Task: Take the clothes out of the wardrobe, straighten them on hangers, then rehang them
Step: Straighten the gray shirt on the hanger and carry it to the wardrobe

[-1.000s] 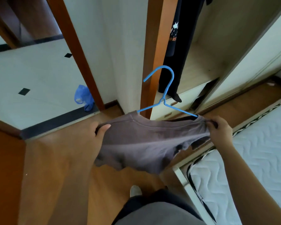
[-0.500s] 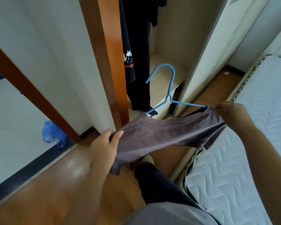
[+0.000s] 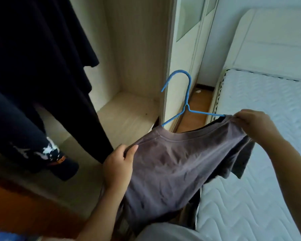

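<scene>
From the head view, the grey-brown T-shirt is stretched between both hands in front of the open wardrobe, above the edge of the bed. The left grip is clenched on one shoulder seam with the thumb on top. The right grip pinches the other shoulder where the blue hanger ends.

The likeliest trouble is the hanger sliding. Its thin, smooth arms run in through the collar, and a harder pull on one side could tip it out or stretch the ribbed neckline. The raised hook could also catch the dark clothes hanging at the left (they hang close to the path to the rail, I judge).

The shirt is soft, limp jersey, creased across the chest. The mattress is quilted in wavy lines, and the wardrobe is pale, flat board.
</scene>
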### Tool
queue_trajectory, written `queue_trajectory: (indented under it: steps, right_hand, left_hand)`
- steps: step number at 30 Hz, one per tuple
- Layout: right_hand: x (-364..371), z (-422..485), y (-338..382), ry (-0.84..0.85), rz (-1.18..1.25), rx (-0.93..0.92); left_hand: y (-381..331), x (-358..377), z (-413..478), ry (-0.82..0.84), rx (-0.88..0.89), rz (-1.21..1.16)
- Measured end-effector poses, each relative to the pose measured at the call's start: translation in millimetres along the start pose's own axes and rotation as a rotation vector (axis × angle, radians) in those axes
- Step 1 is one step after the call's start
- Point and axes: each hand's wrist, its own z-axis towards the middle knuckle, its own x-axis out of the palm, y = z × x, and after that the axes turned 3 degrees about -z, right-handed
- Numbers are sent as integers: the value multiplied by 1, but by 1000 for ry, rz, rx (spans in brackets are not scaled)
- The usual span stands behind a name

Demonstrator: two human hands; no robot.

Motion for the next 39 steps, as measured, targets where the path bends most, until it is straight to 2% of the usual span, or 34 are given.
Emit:
queue_trajectory:
  steps: [8,14,19,23,26,31,36,39]
  right_hand:
    - [-25,44,-75,-38,-86,200]
    - [-29,52,-98,-61,161,408]
    - [-31,50,-115,-95,265,586]
    - [-35,50,-120,-114,299,616]
    - [-35,56,-117,-134,324,613]
    - [-34,76,-100,-108,363,594]
    - [-34,89,-97,-137,357,610]
    - [-33,92,-99,-138,337,612]
  left_hand:
    - [-66,96,128,106,245,7]
    - [-92,131,189,294,327,-77]
    - [-108,144,228,306,421,-104]
    - [-127,148,245,332,483,-1]
    - [-142,148,253,321,649,126]
    - [-176,158,248,377,792,23]
    - [-174,159,259,422,653,-38]
    - [-161,158,266,448,638,-15]
